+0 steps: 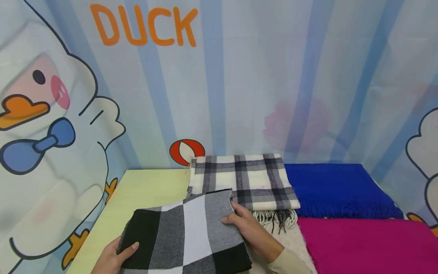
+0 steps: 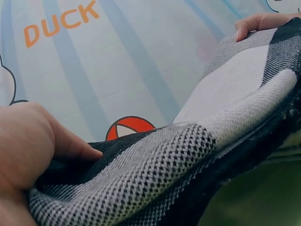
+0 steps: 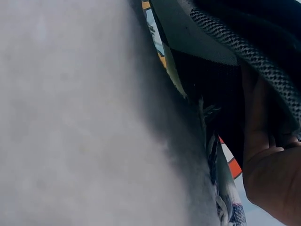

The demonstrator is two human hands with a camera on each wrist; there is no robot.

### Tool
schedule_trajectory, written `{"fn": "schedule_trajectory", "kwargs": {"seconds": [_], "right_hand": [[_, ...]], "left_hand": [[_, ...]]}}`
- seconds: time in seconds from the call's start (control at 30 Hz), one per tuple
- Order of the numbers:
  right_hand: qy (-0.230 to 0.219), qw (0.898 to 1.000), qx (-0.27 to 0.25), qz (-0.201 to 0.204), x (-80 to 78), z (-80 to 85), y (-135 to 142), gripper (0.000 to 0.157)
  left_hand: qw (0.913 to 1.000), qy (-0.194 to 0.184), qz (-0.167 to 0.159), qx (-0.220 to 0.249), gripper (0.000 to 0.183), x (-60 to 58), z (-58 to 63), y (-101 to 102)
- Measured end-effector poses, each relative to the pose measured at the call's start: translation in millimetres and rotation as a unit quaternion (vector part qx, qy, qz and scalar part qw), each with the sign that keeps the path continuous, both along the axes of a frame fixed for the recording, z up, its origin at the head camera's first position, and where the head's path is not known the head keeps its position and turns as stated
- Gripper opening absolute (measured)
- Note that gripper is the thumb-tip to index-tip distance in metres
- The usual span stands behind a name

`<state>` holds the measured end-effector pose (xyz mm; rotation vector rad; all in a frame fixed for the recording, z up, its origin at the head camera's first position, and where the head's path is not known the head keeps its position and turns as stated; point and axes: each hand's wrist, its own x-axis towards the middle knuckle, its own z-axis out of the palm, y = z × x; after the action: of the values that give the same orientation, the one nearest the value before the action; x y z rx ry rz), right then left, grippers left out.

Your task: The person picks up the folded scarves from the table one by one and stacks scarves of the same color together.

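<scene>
A folded scarf in large black, grey and white checks [image 1: 191, 228] is held between both hands, tilted toward the head camera. My left hand [image 1: 114, 255] grips its left edge, thumb on top and fingers hidden beneath. On the opposite edge, my right hand [image 1: 254, 232] pinches it with the thumb over the grey check. In the left wrist view, folded layers of the checked scarf [image 2: 150, 174] show along the near side. Fingers of the right hand [image 3: 273, 174] reach under dark layers in the right wrist view.
Behind lies a folded white-and-grey plaid scarf [image 1: 239, 175] with fringe. Right of it are a blue fringed scarf [image 1: 335, 188] and a magenta cloth [image 1: 369, 247]. An off-white cloth [image 1: 284, 238] lies below the fringe. The pale yellow table [image 1: 154, 186] meets a duck-print backdrop [image 1: 239, 76].
</scene>
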<state>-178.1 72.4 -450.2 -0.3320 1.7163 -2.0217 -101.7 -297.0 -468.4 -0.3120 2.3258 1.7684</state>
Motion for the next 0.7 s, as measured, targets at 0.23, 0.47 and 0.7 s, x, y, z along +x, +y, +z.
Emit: {"fn": "schedule_trajectory", "kwargs": {"seconds": [0.23,0.47,0.7], "right_hand": [[0.006,1.000,0.016,-0.025,1.2,-0.5,5,0.069],[-0.007,0.999,0.010,-0.030,1.8,-0.1,11,0.069],[-0.028,0.999,0.014,-0.042,4.0,0.0,18,0.070]], "left_hand": [[0.9986,0.015,-0.038,0.032,0.070,0.7,0.3,2],[0.9981,0.029,-0.046,0.029,0.068,-0.6,1.2,9],[0.9953,0.035,-0.062,0.066,0.068,-1.3,0.4,15]]}}
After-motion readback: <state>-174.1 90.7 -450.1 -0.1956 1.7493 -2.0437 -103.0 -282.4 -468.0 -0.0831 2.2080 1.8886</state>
